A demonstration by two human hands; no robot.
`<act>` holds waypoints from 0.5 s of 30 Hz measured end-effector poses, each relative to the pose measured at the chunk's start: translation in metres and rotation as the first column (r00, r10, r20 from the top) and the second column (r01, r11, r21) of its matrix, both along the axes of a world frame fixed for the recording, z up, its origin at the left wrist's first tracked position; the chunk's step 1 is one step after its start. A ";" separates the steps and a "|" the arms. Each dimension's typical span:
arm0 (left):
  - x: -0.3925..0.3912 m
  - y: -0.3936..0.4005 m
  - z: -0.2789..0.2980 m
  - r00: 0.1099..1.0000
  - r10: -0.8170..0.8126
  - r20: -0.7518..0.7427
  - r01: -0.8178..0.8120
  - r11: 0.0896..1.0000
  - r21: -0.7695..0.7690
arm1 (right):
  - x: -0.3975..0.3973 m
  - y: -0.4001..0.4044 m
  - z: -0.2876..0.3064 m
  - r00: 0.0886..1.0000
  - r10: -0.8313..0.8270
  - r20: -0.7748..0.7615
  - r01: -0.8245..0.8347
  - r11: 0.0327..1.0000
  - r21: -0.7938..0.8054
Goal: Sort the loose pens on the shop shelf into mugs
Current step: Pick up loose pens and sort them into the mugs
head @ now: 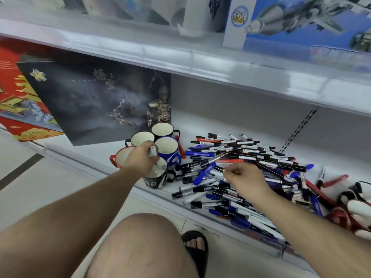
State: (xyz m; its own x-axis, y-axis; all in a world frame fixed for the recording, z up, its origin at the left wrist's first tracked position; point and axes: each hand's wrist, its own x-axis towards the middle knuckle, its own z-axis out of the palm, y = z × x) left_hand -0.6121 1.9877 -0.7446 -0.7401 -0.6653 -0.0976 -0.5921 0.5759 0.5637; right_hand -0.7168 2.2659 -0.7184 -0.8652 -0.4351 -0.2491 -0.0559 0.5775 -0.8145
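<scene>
Landmark: the black mug at the front edge of the shop shelf.

Left hand: directly above the black mug, its grip closed round a white-barrelled pen held roughly upright over the mug's mouth. At least one pen appears to stand in that mug already.

Right hand: to the right of the black mug, over the near part of the pen pile. Fingers are curled; a thin clear pen runs to the fingertips, but whether it is actually pinched cannot be told.

Other mugs: a red mug to the left of the black mug, a blue mug just behind it, two further mugs beyond; these look empty.

Judgement: a drop-in step is in hand, and the sorting is barely begun. The next move calls for letting the white pen go into the mug, then drawing one pen clear of the tangled pile.
</scene>
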 end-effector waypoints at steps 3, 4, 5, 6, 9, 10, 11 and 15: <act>-0.008 0.004 -0.022 0.973 -0.162 0.162 0.170 0.985 -0.036 | -0.005 0.015 -0.015 1.000 -0.009 0.006 0.008 0.997 0.076; -0.009 0.006 -0.028 0.962 -0.195 0.190 0.207 0.977 -0.044 | -0.007 0.019 -0.019 1.000 -0.022 0.012 0.021 0.996 0.090; -0.009 0.007 -0.034 0.957 -0.216 0.193 0.227 0.973 -0.034 | -0.007 0.024 -0.022 0.999 -0.037 0.021 0.035 0.994 0.101; -0.009 0.010 -0.037 0.955 -0.229 0.187 0.237 0.971 -0.019 | -0.008 0.027 -0.025 0.998 -0.053 0.028 0.049 0.993 0.109; -0.008 0.009 -0.044 0.954 -0.259 0.149 0.261 0.965 0.007 | -0.007 0.034 -0.035 0.997 -0.074 0.038 0.069 0.989 0.132; -0.006 0.008 -0.044 0.954 -0.268 0.131 0.266 0.963 0.033 | -0.006 0.035 -0.037 0.996 -0.080 0.043 0.074 0.989 0.130; -0.005 0.007 -0.044 0.957 -0.267 0.115 0.261 0.963 0.065 | -0.005 0.035 -0.038 0.995 -0.089 0.049 0.082 0.989 0.124; -0.002 0.009 -0.037 0.944 -0.261 0.204 0.269 0.963 -0.014 | -0.005 0.043 -0.035 0.989 -0.126 0.078 0.120 0.989 0.087</act>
